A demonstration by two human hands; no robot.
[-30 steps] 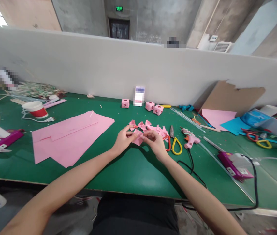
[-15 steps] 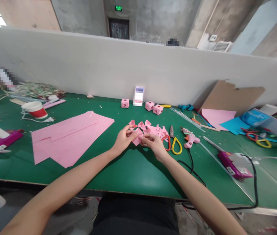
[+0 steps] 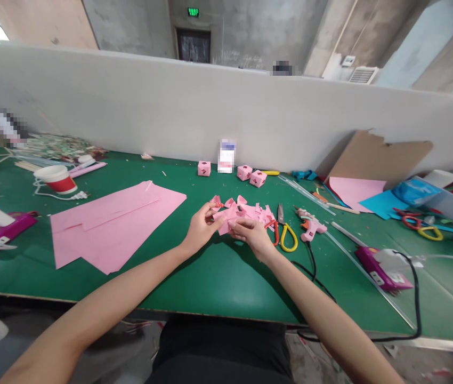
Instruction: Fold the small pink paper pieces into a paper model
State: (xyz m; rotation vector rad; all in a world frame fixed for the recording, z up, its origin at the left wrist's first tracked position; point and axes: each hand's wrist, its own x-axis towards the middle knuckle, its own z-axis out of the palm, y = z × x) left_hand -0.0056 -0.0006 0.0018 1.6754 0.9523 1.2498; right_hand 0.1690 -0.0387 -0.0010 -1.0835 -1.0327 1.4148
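Note:
Between my hands is a small folded piece of pink paper (image 3: pixel 225 226), held above the green table. My left hand (image 3: pixel 202 226) pinches its left side with thumb and fingers. On the right side, my right hand (image 3: pixel 252 234) grips it with bent fingertips, which hide part of the paper. Just beyond my hands lies a heap of pink paper scraps (image 3: pixel 256 212). Scissors (image 3: pixel 286 232) with one red and one yellow handle loop rest right of my right hand. Farther back stand pink paper cubes (image 3: pixel 204 168) with dark diamond-shaped openings.
Large pink paper sheets (image 3: pixel 118 229) lie to the left, near a paper cup (image 3: pixel 56 178). At right are a pink glue gun (image 3: pixel 312 228) with a black cord, a purple power strip (image 3: pixel 384 269) and clear strips. A grey partition (image 3: pixel 150 112) bounds the table's back.
The pink paper between my fingers has opened out and now looks wider and flatter. Both hands stay in nearly the same place.

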